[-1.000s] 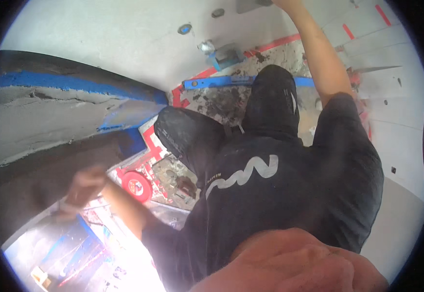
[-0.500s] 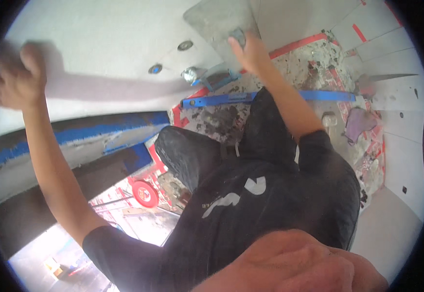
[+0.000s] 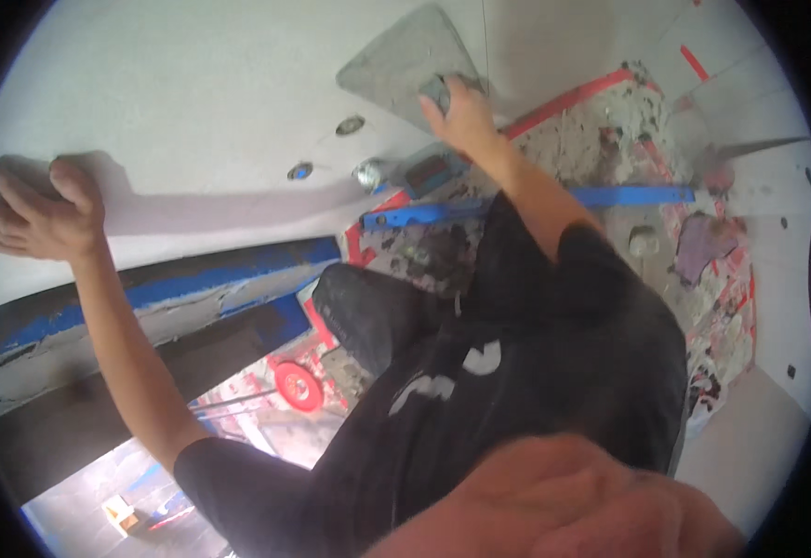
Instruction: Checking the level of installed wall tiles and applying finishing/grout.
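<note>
Pressing or smoothing, seemingly, on the white wall (image 3: pixel 219 102).
Your right hand (image 3: pixel 468 118) grips the grey float (image 3: pixel 389 67); left hand (image 3: pixel 52 216) lies spread; next move likely wants even pressure.

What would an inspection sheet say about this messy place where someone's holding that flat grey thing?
Surface: upright white wall panel with two dark round openings.
Job's things: flat grey plate with a dark grey block handle, seemingly against the panel.
Clutter: long straight blue bar, crumpled purple cloth, round red disc.
Hands: left hand spread open, apparently touching the panel; right hand closed round the handle.
Cables: none certain; a thin dark strip near the disc is unclear.
Surroundings: pale, stained floor edged with red tape.
</note>
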